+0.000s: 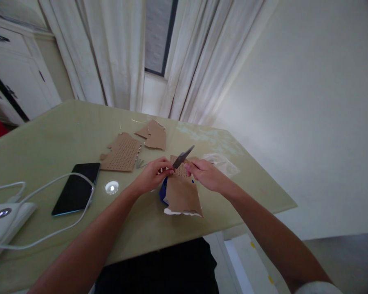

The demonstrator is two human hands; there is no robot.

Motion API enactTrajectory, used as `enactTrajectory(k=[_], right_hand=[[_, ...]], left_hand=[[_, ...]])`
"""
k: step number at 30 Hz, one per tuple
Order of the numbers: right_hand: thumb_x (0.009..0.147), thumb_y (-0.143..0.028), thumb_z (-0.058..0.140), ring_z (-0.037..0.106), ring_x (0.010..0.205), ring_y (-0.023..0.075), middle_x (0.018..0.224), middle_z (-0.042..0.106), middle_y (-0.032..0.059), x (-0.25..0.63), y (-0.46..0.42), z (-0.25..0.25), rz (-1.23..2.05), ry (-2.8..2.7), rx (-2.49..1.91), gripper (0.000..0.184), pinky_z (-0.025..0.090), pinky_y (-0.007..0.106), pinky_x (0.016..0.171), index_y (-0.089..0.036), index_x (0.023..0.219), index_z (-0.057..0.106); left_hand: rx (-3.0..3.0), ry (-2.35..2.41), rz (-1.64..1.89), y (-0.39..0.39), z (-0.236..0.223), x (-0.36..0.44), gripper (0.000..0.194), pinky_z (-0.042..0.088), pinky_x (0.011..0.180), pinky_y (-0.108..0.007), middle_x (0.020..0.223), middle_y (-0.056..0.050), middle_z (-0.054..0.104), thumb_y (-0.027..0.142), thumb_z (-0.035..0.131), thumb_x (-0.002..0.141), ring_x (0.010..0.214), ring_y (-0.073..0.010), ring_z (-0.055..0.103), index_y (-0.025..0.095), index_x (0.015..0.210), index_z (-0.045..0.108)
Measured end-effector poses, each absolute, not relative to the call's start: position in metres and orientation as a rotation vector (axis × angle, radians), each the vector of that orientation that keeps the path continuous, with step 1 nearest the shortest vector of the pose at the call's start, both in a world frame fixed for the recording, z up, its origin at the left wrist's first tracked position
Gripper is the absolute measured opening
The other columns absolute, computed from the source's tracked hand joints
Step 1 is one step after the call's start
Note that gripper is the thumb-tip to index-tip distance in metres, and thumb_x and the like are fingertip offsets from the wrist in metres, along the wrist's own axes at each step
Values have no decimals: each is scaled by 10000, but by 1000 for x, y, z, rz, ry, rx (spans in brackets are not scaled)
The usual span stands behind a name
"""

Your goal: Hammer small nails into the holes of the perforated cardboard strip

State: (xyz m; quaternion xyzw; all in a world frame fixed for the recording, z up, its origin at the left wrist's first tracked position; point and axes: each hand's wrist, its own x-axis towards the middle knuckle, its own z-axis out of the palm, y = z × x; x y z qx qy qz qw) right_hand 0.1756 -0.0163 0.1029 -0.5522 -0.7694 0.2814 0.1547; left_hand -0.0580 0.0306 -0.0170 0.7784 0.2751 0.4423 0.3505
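Both my hands meet over a torn brown cardboard piece (182,195) lying near the table's front edge. My left hand (153,174) is closed, its fingertips pinching the cardboard's top edge. My right hand (206,173) is closed on a thin dark flat tool (182,157), a blade or file, which slants up and to the right between the two hands. The upper part of the cardboard shows rows of small holes. A blue object (162,192) peeks out from under the cardboard's left side.
A perforated cardboard sheet (122,154) and another torn piece (153,135) lie farther back on the greenish table (64,134). A black phone (76,188), a white cable (49,192), a white device (3,220), a small round disc (111,187) and clear plastic (221,162) lie nearby.
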Motion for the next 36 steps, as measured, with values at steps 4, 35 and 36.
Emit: enactTrajectory(k=[4, 35, 36], right_hand=[[1120, -590, 454, 479, 626, 166, 624, 457, -39, 176, -18, 104, 803, -2097, -1577, 515, 337, 307, 643, -206, 826, 634], [1140, -506, 456, 507, 692, 176, 703, 532, -7, 174, -3, 119, 806, -2289, -1487, 482, 335, 329, 685, -197, 827, 652], [1139, -534, 448, 500, 684, 175, 696, 525, -8, 174, -3, 120, 800, -2278, -1494, 501, 332, 329, 678, -198, 826, 647]], left_hand=[[2020, 721, 1138, 31, -17, -58, 170, 541, 741, -291, 1020, -87, 765, 284, 695, 1020, 874, -187, 704, 197, 1003, 841], [2080, 812, 1054, 27, -12, -67, 234, 555, 767, -313, 1259, -81, 735, 406, 844, 930, 1005, -213, 702, 240, 1092, 821], [2070, 814, 1059, 27, -12, -66, 171, 542, 735, -300, 1247, -80, 747, 387, 797, 969, 1017, -214, 710, 235, 1044, 818]])
